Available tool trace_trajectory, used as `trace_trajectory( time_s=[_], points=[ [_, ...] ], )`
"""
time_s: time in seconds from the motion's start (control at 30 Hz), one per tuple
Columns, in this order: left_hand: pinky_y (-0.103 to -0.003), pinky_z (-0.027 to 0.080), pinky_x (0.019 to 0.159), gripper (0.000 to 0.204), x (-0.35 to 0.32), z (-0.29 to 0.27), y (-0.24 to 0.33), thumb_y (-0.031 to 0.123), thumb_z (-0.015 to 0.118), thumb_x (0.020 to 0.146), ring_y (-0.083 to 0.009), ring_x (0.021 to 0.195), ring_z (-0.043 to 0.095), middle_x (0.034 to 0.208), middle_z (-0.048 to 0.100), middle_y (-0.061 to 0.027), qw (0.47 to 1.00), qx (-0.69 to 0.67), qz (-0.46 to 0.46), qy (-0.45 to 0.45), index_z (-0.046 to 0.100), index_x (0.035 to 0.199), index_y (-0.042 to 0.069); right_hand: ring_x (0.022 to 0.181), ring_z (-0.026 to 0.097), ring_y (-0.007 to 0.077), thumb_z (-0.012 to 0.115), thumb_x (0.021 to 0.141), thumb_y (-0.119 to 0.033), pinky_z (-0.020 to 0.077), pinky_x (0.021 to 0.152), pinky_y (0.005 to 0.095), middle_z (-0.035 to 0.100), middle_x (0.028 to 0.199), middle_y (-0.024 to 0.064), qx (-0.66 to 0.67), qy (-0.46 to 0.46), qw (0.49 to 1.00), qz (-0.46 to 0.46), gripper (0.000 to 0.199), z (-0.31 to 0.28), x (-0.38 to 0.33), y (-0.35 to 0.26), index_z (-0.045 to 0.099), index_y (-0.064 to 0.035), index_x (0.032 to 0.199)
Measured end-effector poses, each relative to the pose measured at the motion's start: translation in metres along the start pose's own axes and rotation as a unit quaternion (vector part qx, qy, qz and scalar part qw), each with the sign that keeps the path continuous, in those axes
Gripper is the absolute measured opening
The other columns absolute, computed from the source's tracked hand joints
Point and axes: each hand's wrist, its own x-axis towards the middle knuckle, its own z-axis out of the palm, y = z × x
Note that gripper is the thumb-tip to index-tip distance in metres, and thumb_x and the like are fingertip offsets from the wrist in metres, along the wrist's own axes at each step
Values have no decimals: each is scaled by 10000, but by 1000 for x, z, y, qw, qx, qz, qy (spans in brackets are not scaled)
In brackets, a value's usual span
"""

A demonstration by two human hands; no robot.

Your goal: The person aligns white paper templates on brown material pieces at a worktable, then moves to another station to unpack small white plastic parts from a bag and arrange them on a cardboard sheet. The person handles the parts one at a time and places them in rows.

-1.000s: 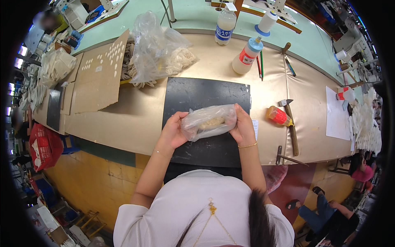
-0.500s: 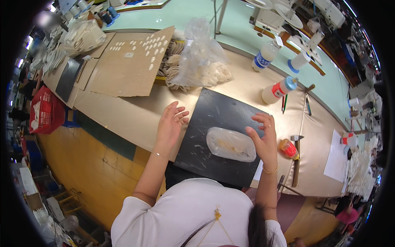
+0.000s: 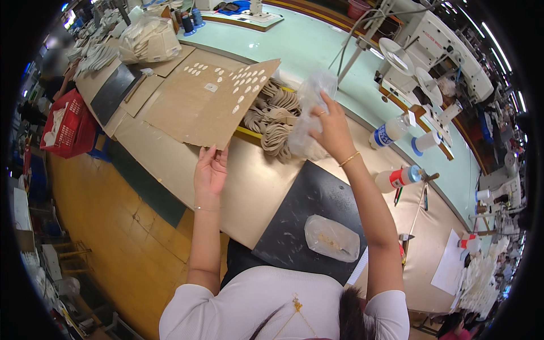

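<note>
Reaching toward the far edge of the worktop (image 3: 249, 187), the right hand (image 3: 331, 131) grips a clear plastic bag (image 3: 309, 113) with its fingers (image 3: 323, 110) curled over the bag's upper part; the bag hangs against the palm and rests on a heap of beige cut pieces (image 3: 275, 116). The left hand (image 3: 211, 170) pinches the near corner of a brown cardboard sheet (image 3: 212, 99) between thumb and fingers, the sheet tilted up off the worktop and leaning over the heap. A small clear bag (image 3: 331, 238) with pale contents lies alone on the black mat (image 3: 306, 221) near the front edge, well apart from both hands. 2 glue bottles (image 3: 396, 178) stand toward the right end. Half a second earlier both hands lay flat by the mat, the right one beside the small bag; now both have left it and moved up to the cardboard and the heap.
</note>
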Motion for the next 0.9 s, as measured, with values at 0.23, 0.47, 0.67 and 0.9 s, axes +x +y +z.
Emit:
trace_trajectory(
  time_s=[0.23,0.47,0.67,0.9],
  points=[
    [-325,600,894,320,-15,0,66,-44,498,922,-360,1213,536,1260,557,-201,995,-71,-70,-15,481,1239,-81,798,565,128,550,831,-46,472,750,276,697,1007,62,152,79,970,174,83,-54,-2,41,471,-41,856],
    [-310,617,779,353,-28,-66,102,-2,470,925,-298,1144,597,1235,590,-147,997,26,-67,-39,490,1278,3,771,514,80,549,811,-33,440,708,228,686,958,60,282,164,932,158,65,-133,18,49,489,-10,818],
    [-356,603,701,486,-55,-130,142,79,465,905,-241,1023,658,1245,608,-97,968,183,93,145,427,1389,52,798,516,77,553,815,-39,439,745,225,656,958,51,307,149,929,142,59,-133,44,53,517,-20,858],
    [-383,589,788,561,-82,-152,171,113,401,839,-251,1097,627,1314,572,-108,913,287,115,267,443,1394,40,767,566,195,605,792,-157,462,756,301,626,845,93,119,141,980,74,194,-112,106,48,526,-14,897]
  ],
)
